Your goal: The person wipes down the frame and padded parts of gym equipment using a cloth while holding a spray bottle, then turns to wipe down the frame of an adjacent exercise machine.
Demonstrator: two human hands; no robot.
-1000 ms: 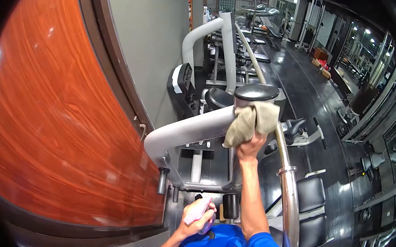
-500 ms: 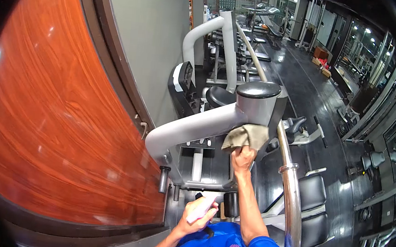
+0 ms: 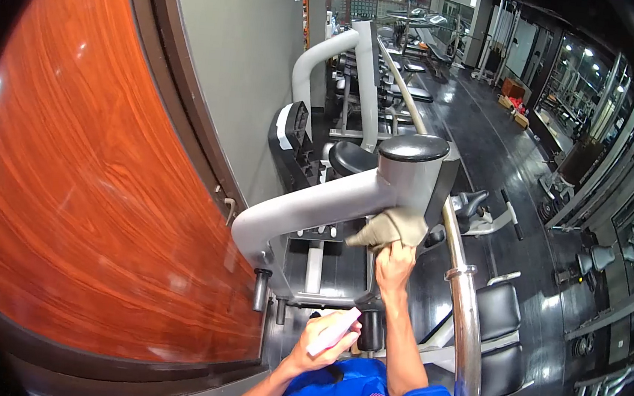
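My right hand (image 3: 395,269) grips a beige cloth (image 3: 396,229), which lies against the grey upright post (image 3: 411,180) below its round black cap (image 3: 414,148). A thick grey tube (image 3: 317,202) bends away from that post to the left. Close to my body, my left hand (image 3: 323,340) is closed round a pale pink and white object (image 3: 334,331), whose lower part is hidden by the fingers.
A shiny metal rail (image 3: 463,316) runs along the right of the post. Black padded seats (image 3: 499,308) stand beyond it. At the left are a glossy reddish wood panel (image 3: 92,178) and a grey wall (image 3: 231,62). More gym machines fill the back.
The cloth and my right hand have moved down the post from just under the cap. My left hand has tilted the pink and white object slightly.
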